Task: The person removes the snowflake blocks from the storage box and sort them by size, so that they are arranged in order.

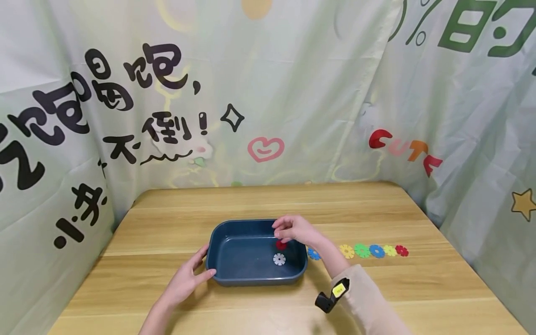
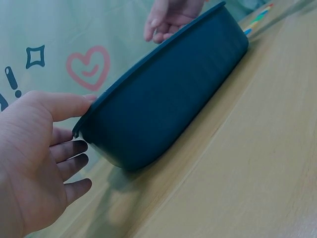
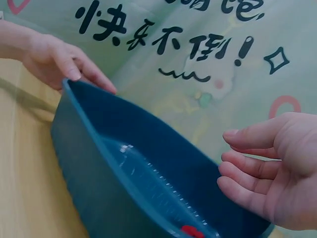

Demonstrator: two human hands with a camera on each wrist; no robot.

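Note:
A dark blue rectangular plastic basin (image 1: 251, 281) sits on the wooden table. My left hand (image 1: 186, 279) grips its left end, thumb on the rim and fingers around the outer side (image 2: 37, 153). Over the basin's right end hovers my right hand (image 1: 295, 230), its fingers loosely bent with nothing between them (image 3: 267, 168). Below those fingers, inside the basin, is a red snowflake-shaped plastic disc (image 1: 281, 244). Nearer the front lies a white snowflake disc (image 1: 279, 259) on the basin floor.
Right of the basin runs a row of snowflake discs: a blue one (image 1: 313, 254) partly behind the right forearm, then yellow (image 1: 346, 251), green (image 1: 362, 251), blue (image 1: 377, 251), yellow (image 1: 390, 251) and red (image 1: 402, 251). A printed curtain (image 1: 293, 93) hangs behind the table (image 1: 167, 209).

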